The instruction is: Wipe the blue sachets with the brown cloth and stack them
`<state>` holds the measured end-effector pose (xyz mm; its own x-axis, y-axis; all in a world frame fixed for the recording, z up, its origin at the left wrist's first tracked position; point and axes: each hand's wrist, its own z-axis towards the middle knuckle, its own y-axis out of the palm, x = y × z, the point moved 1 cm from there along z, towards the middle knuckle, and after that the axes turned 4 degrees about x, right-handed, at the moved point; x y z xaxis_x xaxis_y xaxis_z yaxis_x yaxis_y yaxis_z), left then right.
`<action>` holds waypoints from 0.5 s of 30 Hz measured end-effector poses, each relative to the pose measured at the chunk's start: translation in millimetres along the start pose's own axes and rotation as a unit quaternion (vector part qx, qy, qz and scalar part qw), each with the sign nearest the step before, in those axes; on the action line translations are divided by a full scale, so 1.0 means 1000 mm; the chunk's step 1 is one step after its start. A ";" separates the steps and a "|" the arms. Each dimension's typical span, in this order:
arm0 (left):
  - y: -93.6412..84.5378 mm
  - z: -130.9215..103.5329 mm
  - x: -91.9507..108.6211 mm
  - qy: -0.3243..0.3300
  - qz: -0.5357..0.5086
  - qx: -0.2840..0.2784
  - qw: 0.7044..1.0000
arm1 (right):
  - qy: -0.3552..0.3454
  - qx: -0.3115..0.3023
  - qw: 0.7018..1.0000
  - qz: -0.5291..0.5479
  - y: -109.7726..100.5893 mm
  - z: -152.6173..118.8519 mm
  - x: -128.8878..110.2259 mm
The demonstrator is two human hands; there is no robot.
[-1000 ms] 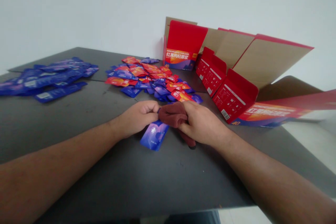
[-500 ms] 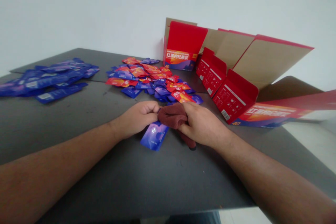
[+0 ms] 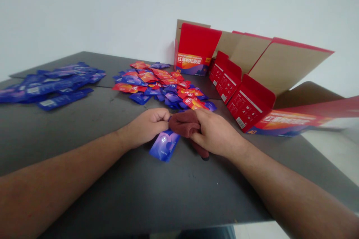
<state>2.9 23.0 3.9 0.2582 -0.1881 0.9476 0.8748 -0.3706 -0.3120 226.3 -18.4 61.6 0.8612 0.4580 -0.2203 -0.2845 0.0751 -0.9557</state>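
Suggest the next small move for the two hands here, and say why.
Probably a short wipe: the right hand might draw the folded brown fabric cloth down over the shiny blue-purple rectangular sachet. The left hand appears to hold that sachet's upper end, the cloth covers part of it there, and its lower part shows uncovered.

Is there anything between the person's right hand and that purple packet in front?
Yes, a brown cloth, bunched in the right hand, sits between it and the purple packet, by the packet's upper end. Nothing visible separates the left hand from the packet.
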 end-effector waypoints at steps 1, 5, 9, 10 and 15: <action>0.000 0.000 0.000 -0.001 -0.002 -0.001 1.000 | -0.007 0.000 1.000 0.001 0.001 0.000 0.000; 0.000 0.000 0.001 -0.007 0.005 0.004 1.000 | -0.009 0.012 1.000 -0.010 0.003 0.000 0.002; 0.001 0.000 0.001 -0.003 -0.004 0.005 1.000 | -0.012 0.017 1.000 -0.020 0.003 -0.001 0.002; 0.001 0.000 0.001 -0.001 -0.008 0.005 1.000 | -0.020 0.012 1.000 -0.016 0.003 -0.001 0.001; 0.001 0.000 0.000 0.000 -0.004 0.004 1.000 | -0.008 -0.002 1.000 -0.001 0.000 0.000 0.000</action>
<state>3.7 22.6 3.2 0.2519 -0.1850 0.9499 0.8801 -0.3644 -0.3044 226.2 -18.8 61.4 0.8549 0.4721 -0.2151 -0.2812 0.0734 -0.9568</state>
